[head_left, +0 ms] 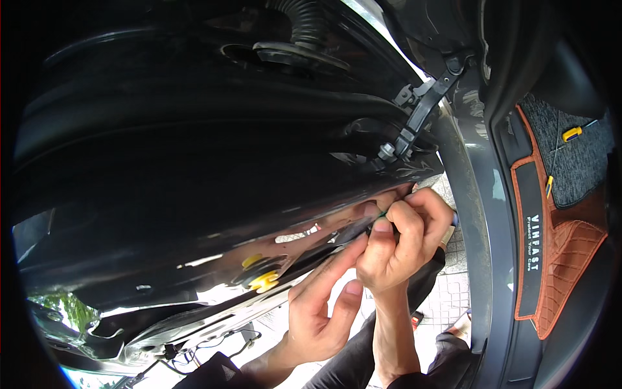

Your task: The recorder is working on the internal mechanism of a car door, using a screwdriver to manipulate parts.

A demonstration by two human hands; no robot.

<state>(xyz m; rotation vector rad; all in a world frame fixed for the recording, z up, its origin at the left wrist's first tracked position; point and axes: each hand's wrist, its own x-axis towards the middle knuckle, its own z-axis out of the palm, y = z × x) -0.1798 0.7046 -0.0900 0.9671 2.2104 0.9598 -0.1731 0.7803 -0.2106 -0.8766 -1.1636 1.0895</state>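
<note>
The inner face of a glossy black car door panel (175, 188) fills the left and middle of the view. My left hand (321, 308) is open, its index finger stretched up along the panel's near edge and its thumb held apart. Just right of that fingertip, my right hand (405, 243) is closed in a pinch against the same edge. Whatever lies between its fingertips is small, dark and mostly hidden. Left of my left hand, a yellow clip (264, 280) sits in the panel, mirrored in the shiny paint.
A metal door check arm (427, 107) joins panel and body above my hands. A ribbed rubber boot (304, 23) is at the top. Thin cables (207, 353) hang below the panel. Right, a brown floor mat (570, 259) lies beside the sill, with a yellow-handled screwdriver (572, 134) on grey carpet.
</note>
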